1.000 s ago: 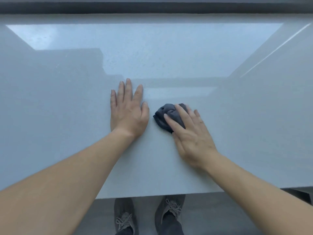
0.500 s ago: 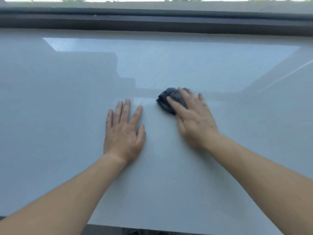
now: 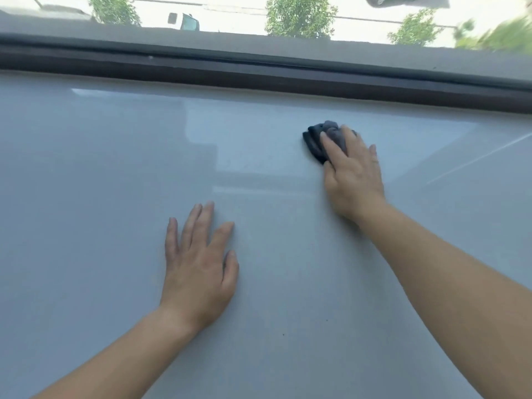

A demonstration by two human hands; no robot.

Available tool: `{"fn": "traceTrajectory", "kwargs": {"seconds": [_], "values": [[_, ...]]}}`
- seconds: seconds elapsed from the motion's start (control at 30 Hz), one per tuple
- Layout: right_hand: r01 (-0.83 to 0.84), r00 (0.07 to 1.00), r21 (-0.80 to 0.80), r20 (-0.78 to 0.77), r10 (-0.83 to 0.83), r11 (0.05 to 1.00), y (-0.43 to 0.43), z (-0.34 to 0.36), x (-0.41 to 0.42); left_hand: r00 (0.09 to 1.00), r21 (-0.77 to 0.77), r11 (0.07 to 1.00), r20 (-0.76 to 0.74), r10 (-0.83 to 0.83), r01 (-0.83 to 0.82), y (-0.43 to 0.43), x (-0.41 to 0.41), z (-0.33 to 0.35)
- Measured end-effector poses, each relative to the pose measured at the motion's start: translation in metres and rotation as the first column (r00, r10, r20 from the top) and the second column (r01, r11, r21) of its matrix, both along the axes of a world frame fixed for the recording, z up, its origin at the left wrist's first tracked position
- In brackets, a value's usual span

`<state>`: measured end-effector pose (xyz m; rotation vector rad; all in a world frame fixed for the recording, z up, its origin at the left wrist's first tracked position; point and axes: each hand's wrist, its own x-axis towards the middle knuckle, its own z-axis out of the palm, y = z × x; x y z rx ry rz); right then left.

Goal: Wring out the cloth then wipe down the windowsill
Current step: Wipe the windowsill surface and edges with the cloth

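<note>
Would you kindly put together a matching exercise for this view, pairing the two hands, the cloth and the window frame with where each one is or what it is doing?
Column one:
1. left hand
2. right hand
3. cloth
4. window frame

Column two:
A. dark strip along the far edge of the windowsill
B. bunched up, dark grey, partly under fingers
C. lying flat on the bare windowsill, holding nothing
D. pressing down on the cloth

Pairs: 1-C, 2-D, 3-B, 4-A
</note>
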<state>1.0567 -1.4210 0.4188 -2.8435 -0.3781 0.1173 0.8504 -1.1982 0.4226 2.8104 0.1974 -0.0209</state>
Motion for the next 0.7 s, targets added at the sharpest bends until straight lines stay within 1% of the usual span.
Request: {"fn": "traceTrajectory", "kwargs": {"seconds": [0.07,0.1,0.13,0.17,0.23,0.27,0.3,0.33,0.37,0.4,0.43,0.47,0.5,0.53,0.57,0.6,0.63,0.67,0.7], "values": [[0.238,0.971,0.024,0.006,-0.238,0.971,0.006,0.001,0.022,0.999,-0.048,0.998,0.044,-0.028,0.03,0.003,0.033,0.003],[0.29,0.957,0.025,0.011,-0.291,0.957,0.016,0.0,0.024,0.998,-0.077,0.997,0.049,-0.026,0.03,0.004,0.053,0.004],[0.276,0.961,0.028,0.008,-0.277,0.961,0.028,-0.001,0.022,0.999,-0.104,0.994,0.037,-0.015,0.019,0.003,0.073,0.005],[0.196,0.98,0.037,0.012,-0.196,0.98,0.041,-0.001,0.016,1.0,-0.124,0.992,0.009,0.002,-0.001,0.002,0.089,0.004],[-0.078,0.997,0.047,0.025,0.077,0.996,0.058,-0.002,0.002,0.998,-0.097,0.994,-0.05,0.038,-0.043,-0.003,0.108,-0.001],[-0.204,0.979,0.041,0.01,0.204,0.978,0.059,-0.002,0.0,0.997,-0.046,0.998,-0.062,0.044,-0.047,-0.006,0.111,-0.004],[-0.297,0.955,0.031,0.0,0.297,0.954,0.054,-0.002,0.006,0.997,0.007,0.999,-0.064,0.04,-0.04,-0.007,0.11,-0.007],[-0.337,0.941,0.011,0.007,0.337,0.941,0.046,-0.002,0.018,0.998,0.041,0.999,-0.062,0.033,-0.03,-0.009,0.108,-0.009],[-0.311,0.95,-0.016,0.025,0.312,0.95,0.038,-0.003,0.032,0.998,0.051,0.998,-0.062,0.029,-0.026,-0.009,0.107,-0.01],[-0.214,0.976,-0.023,0.037,0.215,0.976,0.032,-0.004,0.046,0.998,0.05,0.998,-0.065,0.028,-0.025,-0.01,0.107,-0.01],[-0.063,0.998,-0.006,0.028,0.063,0.998,0.03,-0.003,0.057,0.997,0.05,0.998,-0.072,0.028,-0.024,-0.01,0.107,-0.01],[0.088,0.996,0.006,0.016,-0.088,0.996,0.035,-0.004,0.063,0.996,0.052,0.998,-0.079,0.028,-0.024,-0.01,0.108,-0.01],[0.171,0.985,0.006,0.025,-0.171,0.985,0.047,-0.005,0.064,0.996,0.058,0.998,-0.083,0.027,-0.022,-0.011,0.109,-0.01],[0.155,0.987,0.002,0.048,-0.155,0.988,0.062,-0.006,0.061,0.996,0.064,0.998,-0.081,0.026,-0.021,-0.011,0.109,-0.009],[0.059,0.996,0.01,0.06,-0.06,0.998,0.077,-0.006,0.054,0.996,0.067,0.998,-0.08,0.028,-0.023,-0.012,0.108,-0.009],[-0.073,0.995,0.018,0.062,0.072,0.997,0.089,-0.006,0.048,0.996,0.069,0.997,-0.08,0.032,-0.026,-0.012,0.108,-0.009],[-0.18,0.982,0.016,0.054,0.179,0.984,0.095,-0.006,0.045,0.996,0.07,0.997,-0.077,0.034,-0.029,-0.011,0.108,-0.01],[-0.24,0.97,0.012,0.039,0.239,0.971,0.095,-0.005,0.045,0.997,0.07,0.997,-0.074,0.035,-0.029,-0.011,0.109,-0.011],[-0.266,0.964,0.012,0.024,0.265,0.964,0.089,-0.004,0.048,0.997,0.073,0.997,-0.074,0.03,-0.024,-0.011,0.109,-0.011]]}}
